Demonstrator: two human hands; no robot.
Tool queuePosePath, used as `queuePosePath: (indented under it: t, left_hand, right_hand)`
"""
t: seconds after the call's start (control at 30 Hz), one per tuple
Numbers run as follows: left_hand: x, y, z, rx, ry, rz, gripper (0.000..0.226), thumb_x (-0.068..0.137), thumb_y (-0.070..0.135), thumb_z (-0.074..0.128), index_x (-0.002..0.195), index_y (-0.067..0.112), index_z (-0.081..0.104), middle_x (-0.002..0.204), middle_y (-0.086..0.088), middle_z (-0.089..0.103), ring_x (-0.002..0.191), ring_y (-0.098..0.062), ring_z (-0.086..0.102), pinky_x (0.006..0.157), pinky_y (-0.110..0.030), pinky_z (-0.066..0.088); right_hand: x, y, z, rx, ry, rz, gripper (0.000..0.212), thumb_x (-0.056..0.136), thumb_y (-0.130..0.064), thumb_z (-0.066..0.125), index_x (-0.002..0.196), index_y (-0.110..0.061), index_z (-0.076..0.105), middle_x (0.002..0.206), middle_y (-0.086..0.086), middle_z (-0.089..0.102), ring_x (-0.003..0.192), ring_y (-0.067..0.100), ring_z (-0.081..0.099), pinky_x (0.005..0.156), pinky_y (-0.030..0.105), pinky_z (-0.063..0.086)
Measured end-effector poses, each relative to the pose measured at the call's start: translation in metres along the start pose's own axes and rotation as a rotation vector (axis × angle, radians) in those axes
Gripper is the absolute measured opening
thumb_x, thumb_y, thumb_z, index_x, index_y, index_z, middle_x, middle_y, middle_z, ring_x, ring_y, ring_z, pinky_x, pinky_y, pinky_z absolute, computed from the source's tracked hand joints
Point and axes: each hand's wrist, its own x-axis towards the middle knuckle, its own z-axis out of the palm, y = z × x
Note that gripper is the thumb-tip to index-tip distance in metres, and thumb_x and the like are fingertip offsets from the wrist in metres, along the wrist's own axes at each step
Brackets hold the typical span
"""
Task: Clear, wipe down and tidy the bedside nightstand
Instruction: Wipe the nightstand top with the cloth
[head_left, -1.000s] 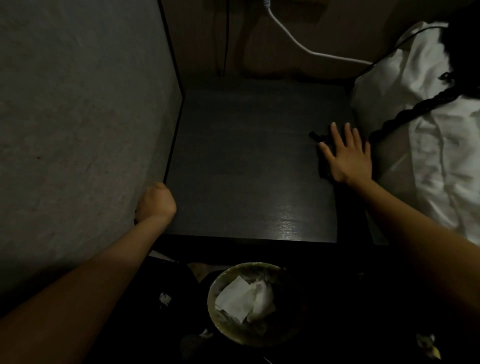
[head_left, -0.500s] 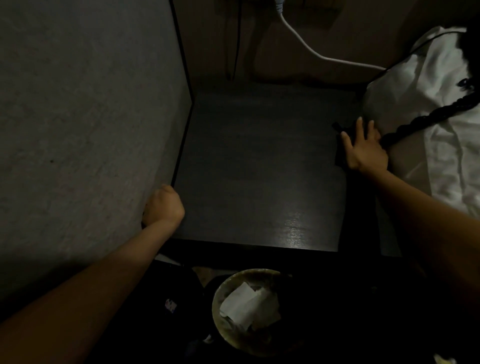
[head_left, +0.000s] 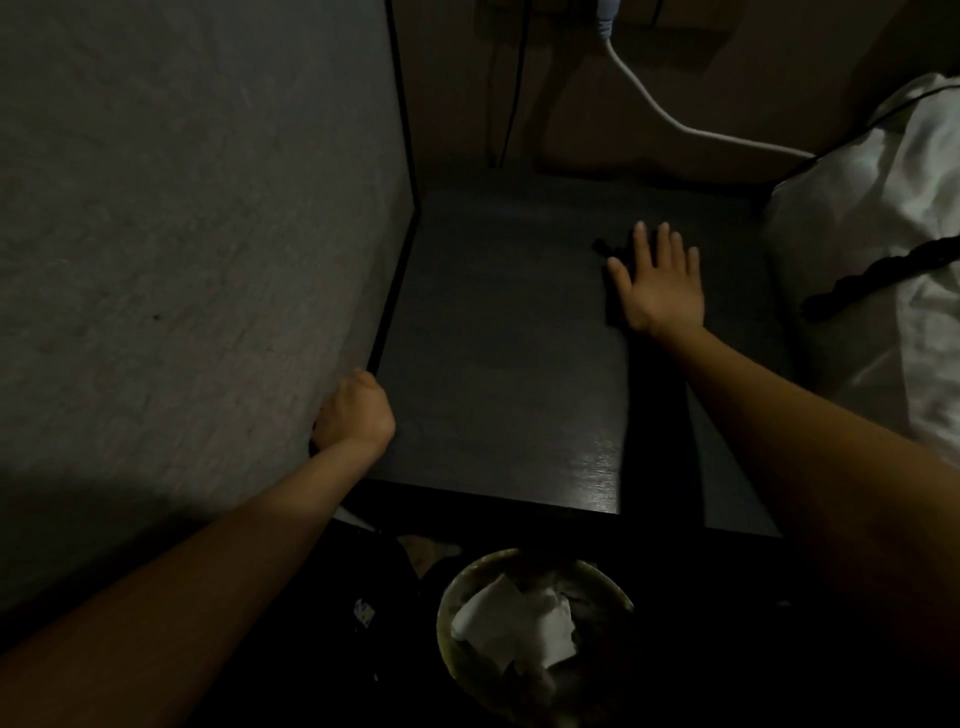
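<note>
- Right now the right hand (head_left: 657, 283) lies flat on the dark desk (head_left: 498, 338), palm down, fingers straight and spread, so its grip is open.
- A dark cloth (head_left: 610, 270) lies under that hand, showing only past the thumb and index finger; the light is too dim to make out its full outline.
- The cloth sits toward the right rear part of the desk top, near the white bedding (head_left: 878, 249) alongside.
- The left hand (head_left: 356, 415) is at the desk's front left corner, against the grey wall (head_left: 182, 260); its fingers are curled round the desk edge, a closed grip on the corner.
- A white cable (head_left: 675, 119) runs down from the back wall and across toward the bedding.
- A black braided cord (head_left: 878, 273) lies across the bedding.
- Below the desk's front edge stands a round bin (head_left: 447, 623) with crumpled white paper (head_left: 519, 623) inside.
</note>
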Motion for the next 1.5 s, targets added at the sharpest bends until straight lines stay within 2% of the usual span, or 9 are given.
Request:
queuePosePath:
  t: [0.13, 0.2, 0.23, 0.37, 0.6, 0.7, 0.8, 1.23, 1.5]
  left_hand:
    - [0.011, 0.0, 0.002, -0.204, -0.04, -0.142, 0.048, 0.105, 0.023, 0.02, 0.112, -0.004, 0.059, 0.117, -0.029, 0.055, 0.128, -0.039, 0.044, 0.096, -0.037, 0.036]
    - [0.02, 0.005, 0.002, -0.293, -0.051, -0.178, 0.054, 0.106, 0.033, 0.021, 0.141, -0.003, 0.039, 0.147, -0.025, 0.037, 0.139, -0.036, 0.031, 0.112, -0.036, 0.024]
    - [0.025, 0.009, 0.002, -0.317, -0.052, -0.17, 0.057, 0.105, 0.036, 0.021, 0.148, -0.002, 0.027, 0.154, -0.021, 0.027, 0.141, -0.035, 0.026, 0.116, -0.036, 0.018]
    - [0.05, 0.033, -0.002, -0.435, -0.015, -0.161, 0.062, 0.104, 0.042, 0.026, 0.152, 0.005, 0.013, 0.16, -0.013, 0.015, 0.145, -0.029, 0.018, 0.118, -0.032, 0.008]
    - [0.083, 0.068, -0.005, -0.3, -0.098, -0.129, 0.06, 0.105, 0.038, 0.012, 0.149, -0.001, 0.025, 0.156, -0.019, 0.024, 0.143, -0.033, 0.026, 0.119, -0.04, 0.017]
    - [0.084, 0.069, 0.002, -0.247, -0.046, -0.08, 0.061, 0.105, 0.034, 0.009, 0.137, -0.002, 0.045, 0.145, -0.023, 0.043, 0.132, -0.035, 0.042, 0.111, -0.042, 0.029]
    - [0.083, 0.068, 0.005, -0.208, 0.005, -0.062, 0.06, 0.105, 0.033, 0.011, 0.126, -0.002, 0.055, 0.134, -0.024, 0.053, 0.122, -0.038, 0.05, 0.103, -0.043, 0.035]
    - [0.083, 0.07, 0.008, -0.15, 0.131, -0.048, 0.058, 0.105, 0.03, 0.016, 0.115, -0.004, 0.062, 0.124, -0.024, 0.06, 0.113, -0.039, 0.056, 0.094, -0.044, 0.041]
    - [0.083, 0.067, 0.01, -0.147, 0.151, -0.008, 0.061, 0.105, 0.031, 0.013, 0.107, -0.004, 0.063, 0.118, -0.023, 0.062, 0.106, -0.038, 0.058, 0.091, -0.043, 0.043]
  right_hand:
    - [-0.007, -0.057, 0.004, 0.014, 0.001, -0.168, 0.069, 0.1, -0.059, 0.014, 0.158, -0.023, 0.001, 0.165, 0.012, -0.002, 0.153, 0.025, -0.004, 0.123, 0.042, -0.005]
    - [-0.013, -0.083, 0.005, 0.012, -0.004, -0.234, 0.069, 0.101, -0.058, 0.015, 0.158, -0.022, 0.0, 0.165, 0.012, -0.003, 0.153, 0.025, -0.004, 0.124, 0.042, -0.005]
    - [-0.016, -0.093, 0.006, 0.012, -0.002, -0.265, 0.069, 0.101, -0.057, 0.015, 0.158, -0.022, 0.0, 0.165, 0.012, -0.003, 0.153, 0.025, -0.004, 0.124, 0.042, -0.004]
    - [-0.022, -0.128, 0.01, 0.014, -0.002, -0.361, 0.069, 0.102, -0.057, 0.016, 0.158, -0.022, -0.001, 0.166, 0.01, -0.002, 0.153, 0.024, -0.004, 0.124, 0.042, -0.004]
    - [-0.023, -0.183, 0.02, 0.032, 0.007, -0.496, 0.069, 0.102, -0.057, 0.017, 0.158, -0.022, 0.001, 0.166, 0.005, 0.0, 0.153, 0.022, -0.004, 0.124, 0.041, -0.005]
    - [-0.021, -0.206, 0.024, 0.021, 0.001, -0.537, 0.069, 0.101, -0.057, 0.016, 0.158, -0.021, -0.001, 0.166, 0.004, -0.001, 0.153, 0.022, -0.006, 0.123, 0.043, -0.005]
    - [-0.016, -0.221, 0.024, 0.012, -0.011, -0.581, 0.069, 0.101, -0.057, 0.016, 0.158, -0.022, -0.003, 0.166, 0.005, -0.002, 0.153, 0.022, -0.007, 0.123, 0.043, -0.005]
    - [0.01, -0.237, 0.021, -0.021, -0.028, -0.643, 0.063, 0.103, -0.049, 0.021, 0.158, -0.022, 0.006, 0.166, 0.008, -0.002, 0.153, 0.025, -0.008, 0.123, 0.044, -0.005]
    - [0.032, -0.232, 0.019, -0.002, -0.012, -0.528, 0.064, 0.102, -0.049, 0.019, 0.158, -0.025, 0.0, 0.165, 0.008, -0.007, 0.152, 0.025, -0.012, 0.123, 0.044, -0.008]
